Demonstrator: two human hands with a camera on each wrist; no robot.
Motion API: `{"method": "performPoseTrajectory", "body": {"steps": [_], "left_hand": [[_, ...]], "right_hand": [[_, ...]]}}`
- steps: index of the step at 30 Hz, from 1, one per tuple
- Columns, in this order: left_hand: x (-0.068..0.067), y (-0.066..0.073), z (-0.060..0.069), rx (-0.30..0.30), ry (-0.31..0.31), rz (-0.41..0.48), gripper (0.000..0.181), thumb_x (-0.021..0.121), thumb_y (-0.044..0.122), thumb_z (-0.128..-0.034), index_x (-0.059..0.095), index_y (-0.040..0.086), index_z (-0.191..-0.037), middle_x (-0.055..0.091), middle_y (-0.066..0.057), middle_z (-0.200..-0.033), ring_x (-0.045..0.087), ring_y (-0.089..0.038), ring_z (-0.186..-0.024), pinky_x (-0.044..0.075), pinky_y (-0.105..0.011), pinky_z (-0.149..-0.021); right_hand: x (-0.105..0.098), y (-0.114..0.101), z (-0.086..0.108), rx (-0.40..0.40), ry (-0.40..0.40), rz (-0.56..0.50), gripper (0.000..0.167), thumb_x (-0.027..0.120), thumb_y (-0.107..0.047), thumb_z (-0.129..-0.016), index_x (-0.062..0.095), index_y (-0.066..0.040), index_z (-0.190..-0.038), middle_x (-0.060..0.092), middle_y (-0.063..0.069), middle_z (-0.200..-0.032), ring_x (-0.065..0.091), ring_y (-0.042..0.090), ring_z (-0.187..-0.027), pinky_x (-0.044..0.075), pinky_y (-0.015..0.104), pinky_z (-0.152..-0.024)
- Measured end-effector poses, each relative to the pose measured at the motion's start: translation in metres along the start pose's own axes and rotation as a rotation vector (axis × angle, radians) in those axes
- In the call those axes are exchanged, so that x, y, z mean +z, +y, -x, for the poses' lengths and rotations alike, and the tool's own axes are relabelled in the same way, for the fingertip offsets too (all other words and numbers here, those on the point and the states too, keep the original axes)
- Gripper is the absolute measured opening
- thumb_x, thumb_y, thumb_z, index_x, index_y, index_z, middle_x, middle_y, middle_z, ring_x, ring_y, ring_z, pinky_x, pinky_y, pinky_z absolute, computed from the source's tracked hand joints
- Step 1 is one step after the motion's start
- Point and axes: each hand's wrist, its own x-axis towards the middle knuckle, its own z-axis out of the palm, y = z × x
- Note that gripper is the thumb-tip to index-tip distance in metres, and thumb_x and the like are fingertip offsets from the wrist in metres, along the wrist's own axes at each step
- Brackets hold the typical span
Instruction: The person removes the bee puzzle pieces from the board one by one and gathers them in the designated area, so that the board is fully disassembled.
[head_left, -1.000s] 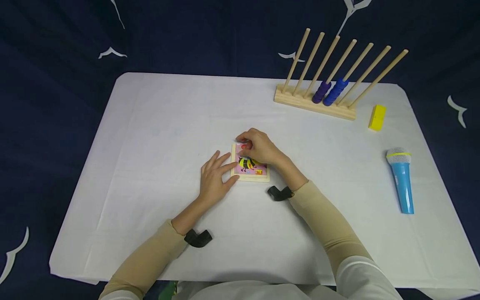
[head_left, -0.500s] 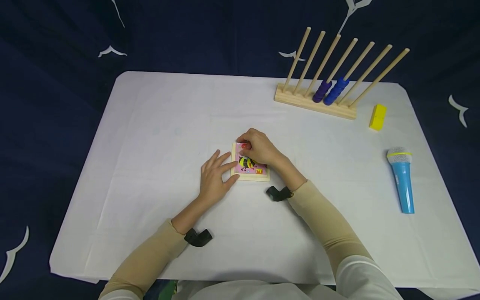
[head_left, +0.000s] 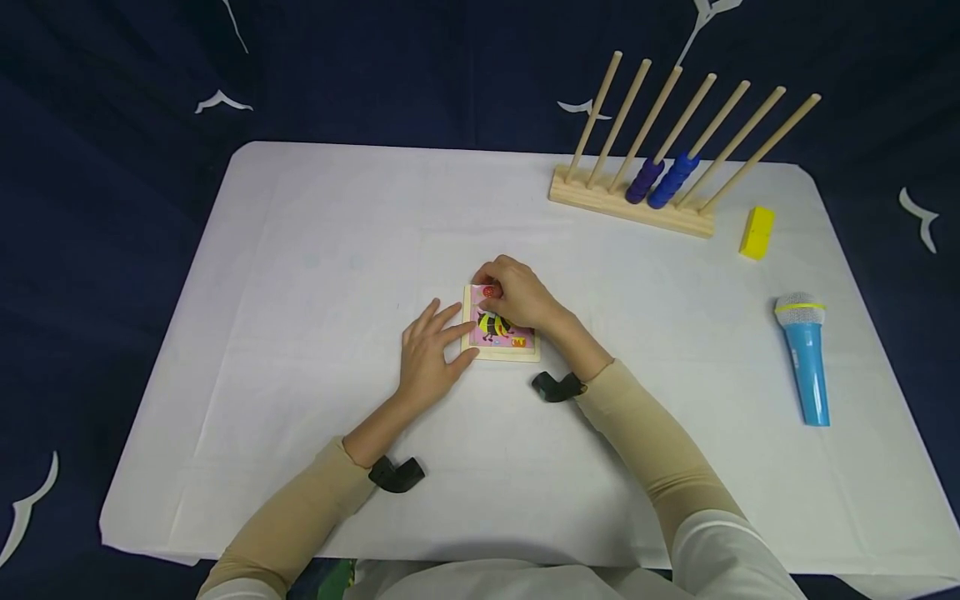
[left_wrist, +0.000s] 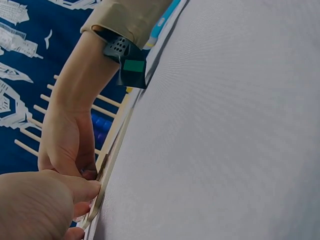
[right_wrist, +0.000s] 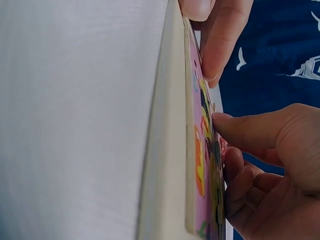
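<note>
A small wooden jigsaw puzzle (head_left: pixel 501 340) with a bee on pink lies flat at mid-table, in a pale frame (right_wrist: pixel 172 150). My left hand (head_left: pixel 429 354) rests at its left side, fingers spread, with the thumb and index fingertips touching the frame's edge. Over the puzzle's upper right is my right hand (head_left: pixel 522 293), its fingers curled and its thumb (right_wrist: pixel 240 127) on the picture. Thumb and index finger appear to pinch a puzzle piece there, mostly hidden by the hand. Left wrist view shows both hands (left_wrist: pixel 65 145) meeting at the puzzle's edge.
At the back right stands a wooden peg rack (head_left: pixel 630 207) with purple rings (head_left: pixel 643 182) and blue rings (head_left: pixel 672 182) on two pegs. To its right lies a yellow block (head_left: pixel 757 233). A blue toy microphone (head_left: pixel 806 362) lies nearer, on the white tablecloth (head_left: pixel 300 250).
Both hands and the puzzle stay in nearly the same place. The head view has shifted very slightly.
</note>
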Motion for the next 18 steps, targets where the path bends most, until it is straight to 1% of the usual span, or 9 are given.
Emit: {"method": "performPoseTrajectory", "body": {"steps": [7, 18], "left_hand": [[-0.0005, 0.0007, -0.0006, -0.004, -0.006, -0.005, 0.037, 0.075, 0.020, -0.0842, 0.071, 0.007, -0.119, 0.052, -0.013, -0.145, 0.029, -0.036, -0.145, 0.025, -0.058, -0.110], [-0.0003, 0.0005, 0.0000, 0.003, 0.002, -0.008, 0.037, 0.075, 0.020, -0.0841, 0.071, 0.007, -0.118, 0.052, -0.014, -0.145, 0.030, -0.037, -0.144, 0.025, -0.058, -0.110]], "right_hand": [[0.0003, 0.0013, -0.0017, -0.014, 0.025, -0.016, 0.019, 0.070, -0.006, -0.087, 0.065, -0.003, -0.105, 0.062, 0.012, -0.100, 0.053, 0.022, -0.084, 0.045, 0.036, -0.080], [0.0000, 0.0016, -0.0012, -0.012, 0.039, -0.048, 0.013, 0.062, -0.002, -0.090, 0.064, -0.003, -0.103, 0.057, 0.010, -0.091, 0.049, 0.021, -0.080, 0.040, 0.032, -0.074]]}}
